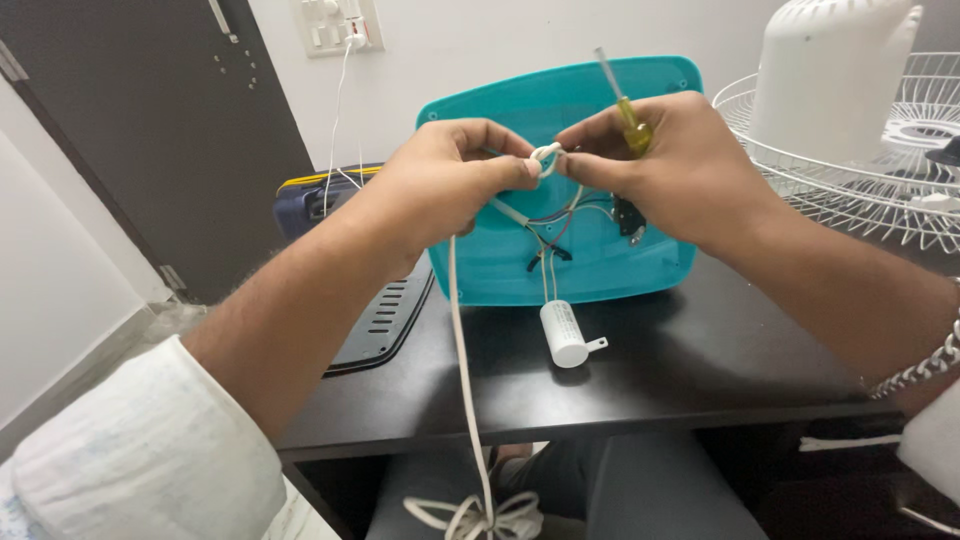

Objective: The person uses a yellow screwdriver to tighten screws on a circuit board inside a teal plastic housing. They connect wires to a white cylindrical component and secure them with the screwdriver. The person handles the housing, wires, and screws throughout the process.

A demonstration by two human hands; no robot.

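My left hand point(455, 175) and my right hand point(665, 165) meet above a turquoise plastic housing point(520, 265) that stands tilted on a black table point(700, 370). Both pinch a looped white cord point(546, 157) between their fingertips. The cord point(462, 350) hangs down from my left hand to a coiled bundle point(480, 515) below the table edge. My right hand also holds a yellow-handled screwdriver point(630, 120), its clear end pointing up. Thin coloured wires point(550, 235) run from the housing to a white cylindrical capacitor point(565, 335) lying on the table.
A white wire fan guard point(860, 180) and a white fan body point(830, 70) sit at the right. A dark slotted case point(385, 320) with a yellow-trimmed part point(310, 195) lies at the left. A wall switch plate point(335, 22) with a plugged white cable is behind, beside a dark door point(150, 130).
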